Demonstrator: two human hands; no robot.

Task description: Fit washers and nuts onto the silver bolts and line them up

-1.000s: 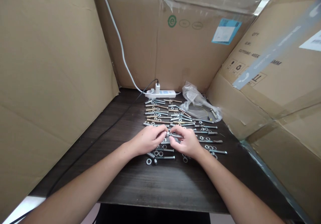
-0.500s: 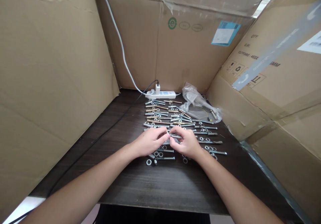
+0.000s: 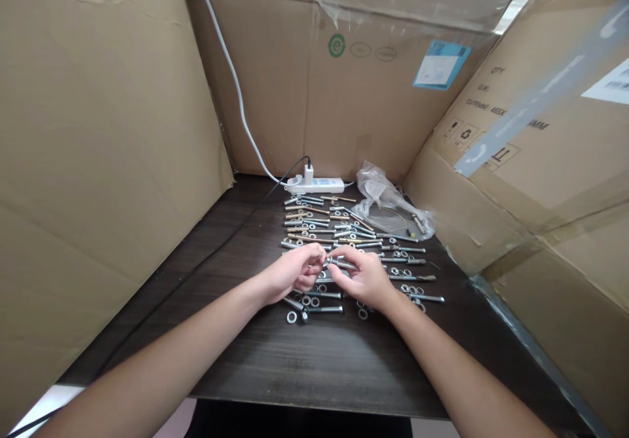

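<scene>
My right hand is closed around a silver bolt held level above the rows of hardware, its tip pointing left between thumb and forefinger. Close by the tip, my left hand is curled with thumb and forefinger pinched together. Whatever small piece sits in that pinch is too small to make out. Below the hands lie more bolts, a flat washer and a nut. Another washer rests under my right hand. Parts of the rows are hidden by both hands.
Several rows of bolts, nuts and washers cover the dark table. Behind them are a white power strip and a clear plastic bag. A black cable crosses the left side. Cardboard walls enclose the table.
My left hand has rolled so its fingers curl inward, and its pinch has lifted slightly off the bolt's end, leaving the tip in sight. My right hand has stayed nearly in place.
</scene>
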